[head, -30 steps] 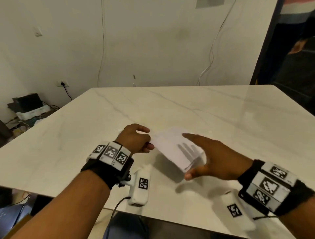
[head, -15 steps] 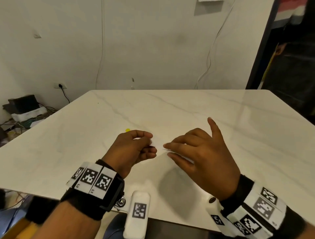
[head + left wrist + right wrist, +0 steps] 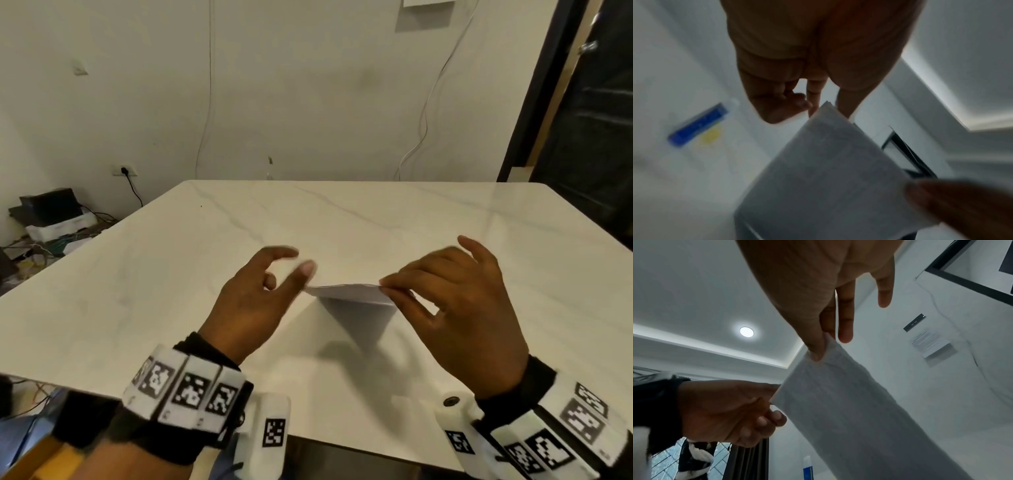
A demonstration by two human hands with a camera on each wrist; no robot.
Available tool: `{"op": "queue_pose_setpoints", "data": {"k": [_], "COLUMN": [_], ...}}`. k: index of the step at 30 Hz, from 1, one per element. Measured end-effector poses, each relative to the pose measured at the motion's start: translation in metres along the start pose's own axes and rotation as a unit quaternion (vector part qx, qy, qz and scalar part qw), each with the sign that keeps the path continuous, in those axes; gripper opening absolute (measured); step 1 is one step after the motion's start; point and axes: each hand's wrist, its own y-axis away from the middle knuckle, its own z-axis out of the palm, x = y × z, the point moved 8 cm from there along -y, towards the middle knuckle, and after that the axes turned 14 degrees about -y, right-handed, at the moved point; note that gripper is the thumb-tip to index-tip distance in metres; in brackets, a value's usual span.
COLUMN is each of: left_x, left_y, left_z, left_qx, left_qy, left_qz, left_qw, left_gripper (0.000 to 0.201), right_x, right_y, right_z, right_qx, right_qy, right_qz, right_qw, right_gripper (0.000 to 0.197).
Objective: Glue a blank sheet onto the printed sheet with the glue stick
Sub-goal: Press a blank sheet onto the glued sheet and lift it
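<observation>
Now we hold the sheets (image 3: 352,294) above the table (image 3: 394,222), mid-frame in head view. Our right hand (image 3: 455,308) pinches one corner betw. thumb & forefinger, other fingers spread loose. Our left hand (image 3: 253,301) sits at the opposite corner, thumb & fingers curved; whether they actually grip it we can't tell, pic is blurred. Faint print shows thru the paper. Glue stick (image 3: 698,124), blue, lies on the table, left-center of left wrist view, well apart from the sheets.
</observation>
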Motion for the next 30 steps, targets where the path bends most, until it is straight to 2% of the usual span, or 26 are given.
{"op": "queue_pose_setpoints", "data": {"k": [2,3,4,5,7,9,11,14,20,22,25,26,28,30], "left_x": [0.03,0.044,0.056,0.064,0.072,0.071,0.067,0.055,0.025,0.015,0.0,-0.005,-0.014,-0.021], "left_y": [0.008,0.013,0.017,0.018,0.019,0.018,0.019,0.017,0.008,0.005,0.002,0.0,-0.001,0.0], "left_z": [-0.004,-0.002,0.0,0.001,-0.001,-0.006,-0.015,-0.025,-0.031,-0.031,-0.025,-0.02,-0.009,0.002], "left_qx": [0.025,0.022,0.017,0.017,0.026,0.039,0.05,0.04,0.057,0.064,0.062,0.056,0.041,0.03], "left_qy": [-0.201,-0.242,-0.255,-0.246,-0.167,-0.094,-0.045,0.043,0.118,0.145,0.19,0.204,0.227,0.25], "left_qz": [0.139,0.185,0.217,0.239,0.259,0.249,0.225,0.18,0.109,0.086,0.045,0.033,0.009,-0.017], "left_qw": [0.969,0.952,0.942,0.939,0.951,0.963,0.972,0.982,0.985,0.984,0.979,0.977,0.973,0.968], "left_gripper": [0.067,0.072,0.069,0.058,0.03,0.02,0.015,0.017,0.021,0.021,0.021,0.022,0.023,0.025], "right_x": [-0.004,-0.007,-0.01,-0.013,-0.015,-0.009,0.006,0.035,0.066,0.074,0.088,0.091,0.094,0.089], "right_y": [-0.01,-0.015,-0.019,-0.023,-0.028,-0.027,-0.023,-0.01,0.012,0.016,0.021,0.024,0.032,0.043], "right_z": [-0.004,-0.005,-0.006,-0.007,-0.012,-0.016,-0.015,-0.004,0.013,0.014,0.009,0.009,0.015,0.03], "right_qx": [-0.002,-0.006,-0.009,-0.01,-0.001,0.019,0.023,-0.008,-0.082,-0.072,-0.012,0.012,0.04,0.01], "right_qy": [-0.007,-0.011,-0.016,-0.027,-0.071,-0.14,-0.211,-0.265,-0.313,-0.331,-0.374,-0.401,-0.481,-0.543], "right_qz": [-0.009,-0.016,-0.022,-0.027,-0.024,0.006,0.077,0.179,0.279,0.3,0.334,0.349,0.394,0.443], "right_qw": [1.0,1.0,1.0,0.999,0.997,0.99,0.974,0.948,0.904,0.892,0.865,0.847,0.782,0.713], "right_gripper": [0.009,0.01,0.01,0.01,0.009,0.008,0.009,0.003,0.008,0.009,0.01,0.011,0.017,0.025]}}
